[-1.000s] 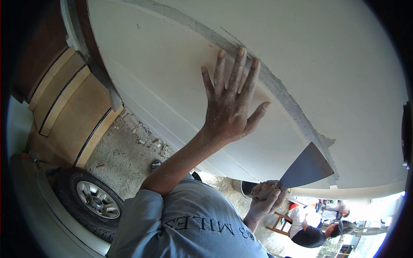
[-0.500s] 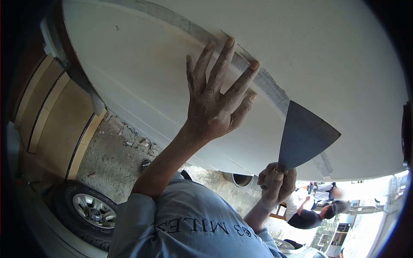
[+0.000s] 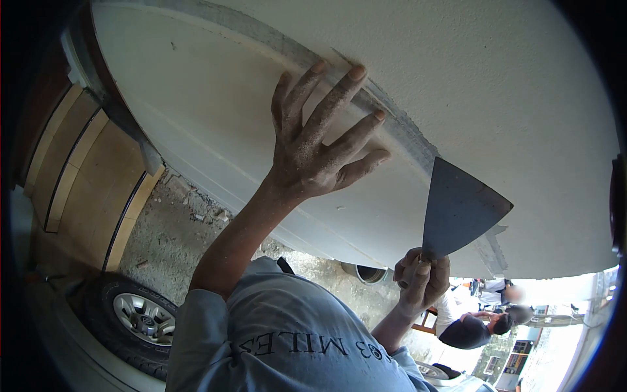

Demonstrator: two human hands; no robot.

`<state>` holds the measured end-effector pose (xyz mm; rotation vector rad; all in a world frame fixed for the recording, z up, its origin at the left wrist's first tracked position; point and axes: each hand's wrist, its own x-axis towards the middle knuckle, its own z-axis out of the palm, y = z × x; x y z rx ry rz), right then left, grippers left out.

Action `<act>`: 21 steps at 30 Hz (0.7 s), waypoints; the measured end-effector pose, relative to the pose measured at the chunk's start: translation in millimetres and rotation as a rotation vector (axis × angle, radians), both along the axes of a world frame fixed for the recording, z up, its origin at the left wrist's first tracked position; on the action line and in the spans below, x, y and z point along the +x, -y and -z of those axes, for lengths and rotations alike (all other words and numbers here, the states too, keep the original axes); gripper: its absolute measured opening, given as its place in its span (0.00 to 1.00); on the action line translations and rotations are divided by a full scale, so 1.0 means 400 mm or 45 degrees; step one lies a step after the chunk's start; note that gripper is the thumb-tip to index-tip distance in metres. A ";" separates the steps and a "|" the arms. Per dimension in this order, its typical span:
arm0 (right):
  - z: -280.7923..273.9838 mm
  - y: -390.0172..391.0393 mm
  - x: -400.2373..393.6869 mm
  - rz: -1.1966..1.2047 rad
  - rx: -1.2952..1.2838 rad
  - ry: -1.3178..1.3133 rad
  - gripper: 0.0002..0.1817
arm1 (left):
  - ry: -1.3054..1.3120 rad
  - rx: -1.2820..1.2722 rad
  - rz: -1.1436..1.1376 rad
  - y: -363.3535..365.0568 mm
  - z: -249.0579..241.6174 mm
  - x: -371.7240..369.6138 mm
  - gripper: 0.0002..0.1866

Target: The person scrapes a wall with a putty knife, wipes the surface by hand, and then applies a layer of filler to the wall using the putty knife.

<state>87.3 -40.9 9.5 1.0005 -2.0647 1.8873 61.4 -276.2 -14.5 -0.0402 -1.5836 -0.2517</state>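
Observation:
My left hand [image 3: 320,134] lies with its fingers spread on a large off-white curved surface [image 3: 215,111]. Its fingertips reach a rough grey strip [image 3: 287,46] that runs along this surface, and pale dust coats the skin. Lower right, my right hand [image 3: 421,281] grips the handle of a putty knife [image 3: 460,209]. The wide grey blade of the knife points up; one corner appears close to the strip's lower end, though whether it touches cannot be told. Most of the handle is hidden by the fingers.
A vehicle wheel [image 3: 144,317] is at lower left, below tan tiled steps [image 3: 98,170]. Rubble [image 3: 196,202] lies along the concrete floor. A round bucket-like container [image 3: 369,273] sits behind my body. People [image 3: 467,330] are in the bright background at right.
My left hand has slid slightly left and down along the surface, with its fingers still spread. The putty knife in my right hand has shifted only a little.

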 end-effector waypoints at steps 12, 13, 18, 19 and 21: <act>-0.127 -0.052 -0.064 -0.275 0.679 -0.482 0.18 | -0.043 0.320 0.747 -0.073 -0.081 0.095 0.15; -0.155 -0.046 -0.061 -0.335 0.797 -0.466 0.18 | 0.047 0.351 0.873 -0.082 -0.094 0.109 0.15; -0.205 -0.059 -0.058 -0.583 0.789 -0.203 0.23 | 0.366 0.670 1.654 -0.103 -0.086 0.154 0.08; -0.194 -0.077 -0.067 -0.626 0.639 -0.120 0.24 | 0.367 0.727 1.714 -0.097 -0.082 0.160 0.07; -0.152 -0.118 -0.101 -1.065 0.131 0.358 0.34 | 0.315 0.918 1.753 -0.088 -0.081 0.168 0.05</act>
